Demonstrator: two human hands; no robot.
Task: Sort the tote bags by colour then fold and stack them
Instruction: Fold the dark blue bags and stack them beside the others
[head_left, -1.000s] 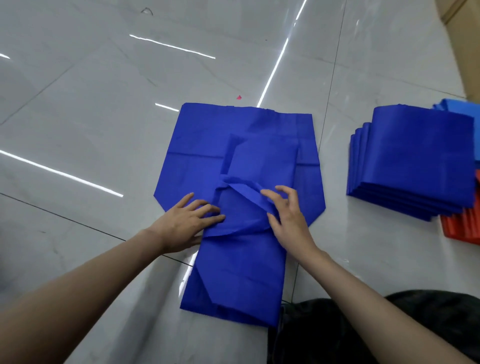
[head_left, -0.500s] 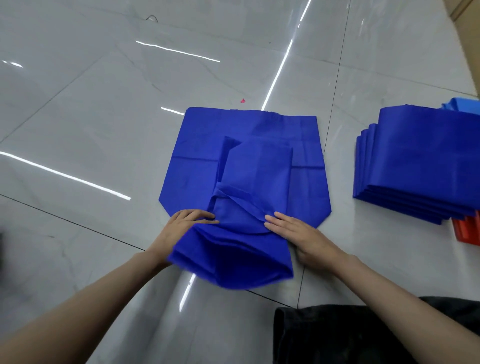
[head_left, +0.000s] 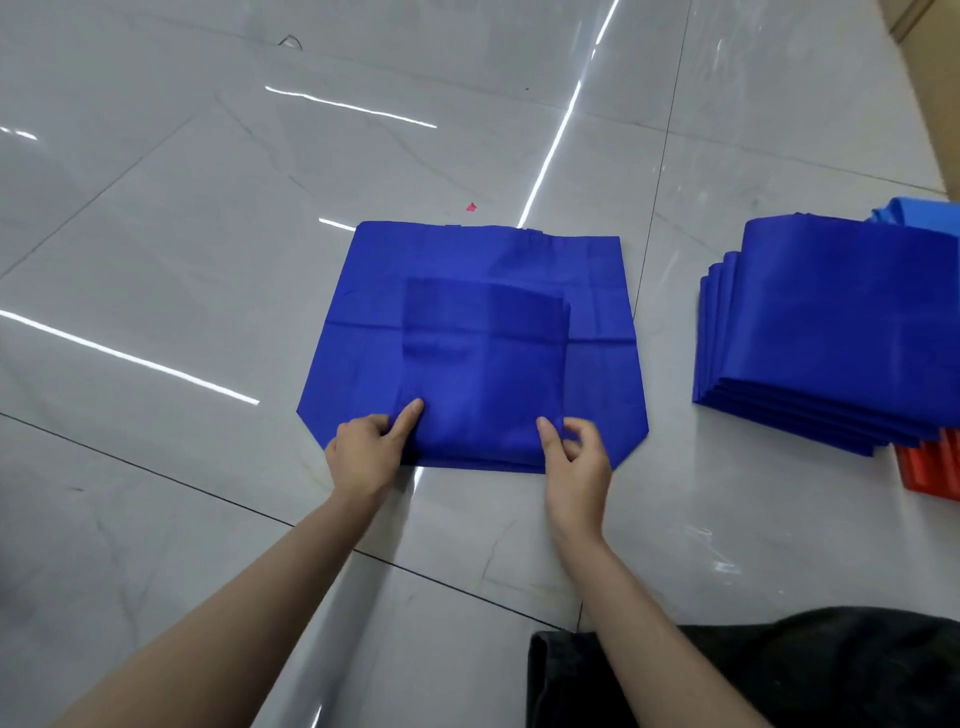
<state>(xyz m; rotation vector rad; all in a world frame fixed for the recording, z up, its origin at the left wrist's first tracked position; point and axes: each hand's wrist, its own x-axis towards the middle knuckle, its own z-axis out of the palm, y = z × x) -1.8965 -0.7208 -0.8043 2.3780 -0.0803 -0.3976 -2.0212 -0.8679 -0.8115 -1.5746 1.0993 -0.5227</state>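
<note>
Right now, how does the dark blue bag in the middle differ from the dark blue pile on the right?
The middle bag lies spread wide, a smaller folded panel on top; the pile is several folded layers, stacked. The left hand and right hand pinch the middle bag's near edge; nothing touches the pile. Both are the same dark blue, on the tiled floor.

bare floor (head_left: 156, 260) left and ahead, stack of folded blue bags (head_left: 831, 332) near on the right
</note>
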